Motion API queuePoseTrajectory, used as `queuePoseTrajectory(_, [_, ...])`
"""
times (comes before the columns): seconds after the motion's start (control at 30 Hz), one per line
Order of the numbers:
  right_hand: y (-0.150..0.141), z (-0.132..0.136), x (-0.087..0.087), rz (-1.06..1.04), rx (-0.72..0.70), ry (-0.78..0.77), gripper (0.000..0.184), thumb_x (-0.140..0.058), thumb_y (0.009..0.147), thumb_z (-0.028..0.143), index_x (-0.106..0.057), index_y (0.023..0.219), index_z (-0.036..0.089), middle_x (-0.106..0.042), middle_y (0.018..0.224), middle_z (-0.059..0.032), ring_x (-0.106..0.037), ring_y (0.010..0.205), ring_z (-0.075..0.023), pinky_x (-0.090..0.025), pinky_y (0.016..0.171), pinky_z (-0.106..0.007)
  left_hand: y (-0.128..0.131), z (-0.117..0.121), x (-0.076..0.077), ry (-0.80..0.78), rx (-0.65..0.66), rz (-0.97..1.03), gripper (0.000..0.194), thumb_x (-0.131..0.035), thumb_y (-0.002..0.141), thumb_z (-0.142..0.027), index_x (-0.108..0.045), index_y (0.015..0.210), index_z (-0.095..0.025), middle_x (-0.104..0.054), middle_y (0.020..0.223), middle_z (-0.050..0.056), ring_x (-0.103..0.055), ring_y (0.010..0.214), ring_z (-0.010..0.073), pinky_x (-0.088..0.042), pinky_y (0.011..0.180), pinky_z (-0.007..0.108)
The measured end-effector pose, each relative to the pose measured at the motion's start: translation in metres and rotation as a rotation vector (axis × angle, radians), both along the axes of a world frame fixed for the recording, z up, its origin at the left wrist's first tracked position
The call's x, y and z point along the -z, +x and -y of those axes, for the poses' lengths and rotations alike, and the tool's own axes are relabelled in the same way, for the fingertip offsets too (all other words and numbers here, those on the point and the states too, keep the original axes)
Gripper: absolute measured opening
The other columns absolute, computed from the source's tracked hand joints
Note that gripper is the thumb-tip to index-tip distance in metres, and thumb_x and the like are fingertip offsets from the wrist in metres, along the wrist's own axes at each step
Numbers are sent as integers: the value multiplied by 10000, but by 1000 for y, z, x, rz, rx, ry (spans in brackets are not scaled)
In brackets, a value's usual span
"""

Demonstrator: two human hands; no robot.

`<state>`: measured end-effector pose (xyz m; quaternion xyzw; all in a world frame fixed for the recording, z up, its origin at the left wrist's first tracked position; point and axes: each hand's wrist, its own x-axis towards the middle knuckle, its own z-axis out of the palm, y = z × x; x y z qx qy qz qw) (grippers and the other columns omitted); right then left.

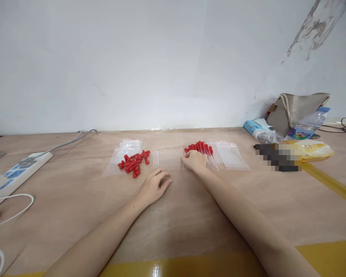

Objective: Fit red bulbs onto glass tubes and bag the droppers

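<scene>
Two bare forearms (112,234) are extending over yellow tape (190,265) on the worktop (190,215) toward a row of clear tubes (168,159). Just in front of the row, the left hand (153,187) is resting, its grip parted and holding nothing. At the row's right end, the right hand (196,161) is bending inward; the view is not showing whether its grip is pinching a tube. Left of the row, loose red bulbs (134,162) are lying on a clear bag (111,166); to its right, bulb-topped tubes (201,147) are lying side by side. The step is seemingly concerning single tubes there, the next move calling for a light pinch
</scene>
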<state>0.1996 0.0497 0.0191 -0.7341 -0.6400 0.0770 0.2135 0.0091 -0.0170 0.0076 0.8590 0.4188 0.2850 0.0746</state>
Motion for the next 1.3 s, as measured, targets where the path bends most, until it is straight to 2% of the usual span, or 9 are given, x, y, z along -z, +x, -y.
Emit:
queuePoseTrajectory(0.17, [24,35,14,50,-149,429,166,-449,756,278,-569,702,177,-631,702,-37,-557,728,-174,-261,774,-337,-29,-19,-25,177,-257,-400,168,-430,837,-245,-581,801,-181,-591,862,98,-532,886,257,-400,778,382])
queuePoseTrajectory(0.23, [37,50,23,112,-271,569,147,-442,784,253,-551,735,166,-626,711,-37,-548,693,-153,-255,805,-332,-38,-23,-34,126,-441,-506,147,-442,818,-227,-570,841,-159,-597,874,117,-552,863,277,-417,726,381])
queuePoseTrajectory(0.33, [52,67,32,163,-430,655,122,-429,819,227,-521,765,167,-614,690,-13,-522,611,-117,-255,847,-329,-43,-23,-37,26,-643,-564,212,-445,813,-265,-536,939,-121,-606,901,139,-584,809,289,-432,660,368])
queuePoseTrajectory(0.47, [57,77,33,163,-549,656,106,-424,840,202,-496,767,175,-607,674,11,-515,581,-97,-261,872,-330,-42,-24,-31,-19,-677,-576,251,-389,828,-248,-513,983,-95,-619,894,163,-604,785,304,-437,632,367])
queuePoseTrajectory(0.77, [54,75,33,146,-584,631,156,-412,844,182,-542,928,166,-629,761,-36,-563,701,-133,-323,798,-310,-41,-26,-26,22,-709,-570,294,-301,832,-159,-500,1040,-99,-608,945,167,-611,756,290,-442,641,383])
queuePoseTrajectory(0.93, [55,75,34,151,-580,618,191,-409,854,182,-559,970,163,-635,789,-50,-564,736,-146,-322,798,-316,-35,-23,-28,79,-674,-503,287,-295,851,-168,-526,1004,-93,-594,932,160,-599,746,291,-446,618,385])
queuePoseTrajectory(1.07, [53,76,32,132,-595,616,193,-417,853,177,-580,956,166,-637,795,-50,-556,725,-144,-318,794,-321,-18,-16,-20,161,-444,-181,307,-329,880,-223,-519,1096,-116,-577,982,128,-566,886,249,-455,722,346])
queuePoseTrajectory(1.2, [48,80,31,90,-645,602,176,-439,844,186,-594,928,186,-635,819,-39,-547,737,-132,-307,813,-326,4,-2,-3,-15,-153,109,253,-371,877,-220,-598,977,-168,-590,943,69,-562,874,178,-453,776,300])
queuePoseTrajectory(1.3, [44,82,30,70,-675,602,168,-445,845,200,-596,917,188,-634,812,-33,-544,724,-124,-298,823,-333,14,6,6,-174,-71,217,227,-392,871,-225,-603,946,-185,-608,927,49,-570,875,169,-459,780,304])
